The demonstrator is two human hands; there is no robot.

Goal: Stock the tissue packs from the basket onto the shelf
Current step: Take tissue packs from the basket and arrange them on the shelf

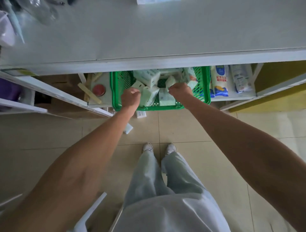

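Basket (204, 86): green plastic, lattice-walled, set on the tiled floor (207, 125) with its far half tucked beneath the front edge of a white shelf (149, 33). Tissue packs (149, 95), pale green and white, lie loosely piled inside it at mixed angles; several stand on edge and one lies flat against the near wall.

Left hand (130, 97): lowered into the left part of the basket, fingers curled into a closed fist at the top of one pack. The fingertips are hidden from this view, so whether the pack is actually pinched cannot be told.

Right hand (179, 91): lowered into the right part of the basket, fingers curled closed over the corner of a pale pack (170, 82). Contact is visible at the knuckles; the firmness of the hold cannot be confirmed.

Both forearms extend straight down from the camera, well apart at the elbows and converging at the basket.

The white shelf top is mostly bare; clear glassware (43, 11) sits at its far left and a pale box edge (154, 1) at the far rim. A lower shelf to the right of the basket carries white-and-blue bagged goods (219, 81). To the left of the basket stands a container with a red lid (99, 90). White shoes (159, 148) stand on the tiles below the basket.
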